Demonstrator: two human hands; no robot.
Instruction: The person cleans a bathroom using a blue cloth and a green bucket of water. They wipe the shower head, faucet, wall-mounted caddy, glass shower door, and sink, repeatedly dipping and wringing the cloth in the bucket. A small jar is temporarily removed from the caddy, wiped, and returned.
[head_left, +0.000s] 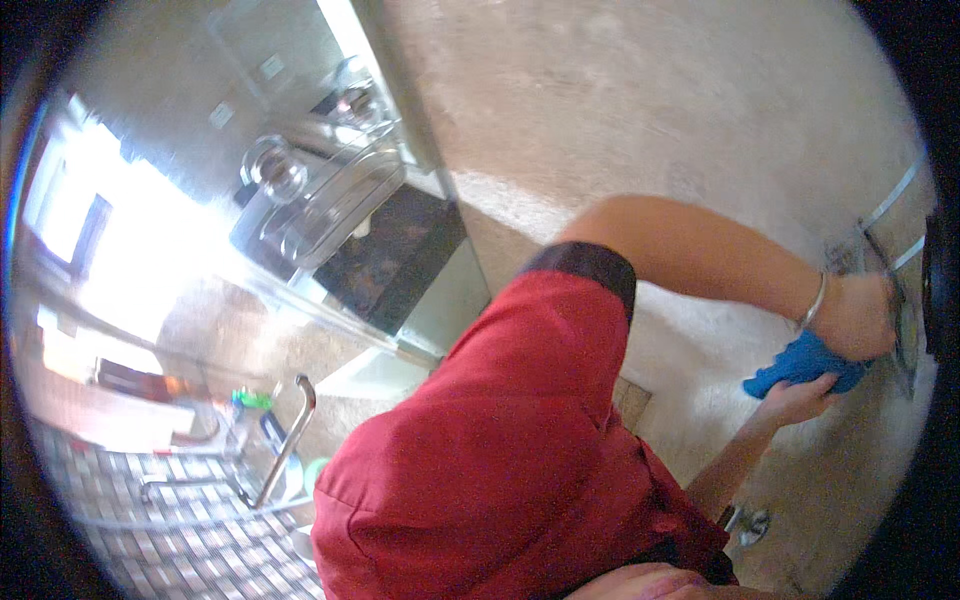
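At the right, my right hand (799, 401) comes up from below, its fingers closed on a bunched blue cloth (795, 367). My left hand (859, 315), with a bangle (816, 300) at its wrist, is bent over the upper end of this cloth and looks to touch it. Its fingers are blurred and turned away, so its grip cannot be made out. Close beyond the left hand, a dark, thin-edged object (904, 322) is cut by the rim of the view. My red sleeve (525, 352) with a black cuff fills the middle.
Toward the upper left stands a counter with a black cooktop (390, 255), glass dishes (330, 210) and a glass pot (277, 169). A curved metal faucet (289, 435) rises at the lower left, near a bright window (135, 240). A round metal fitting (752, 525) is below my right forearm.
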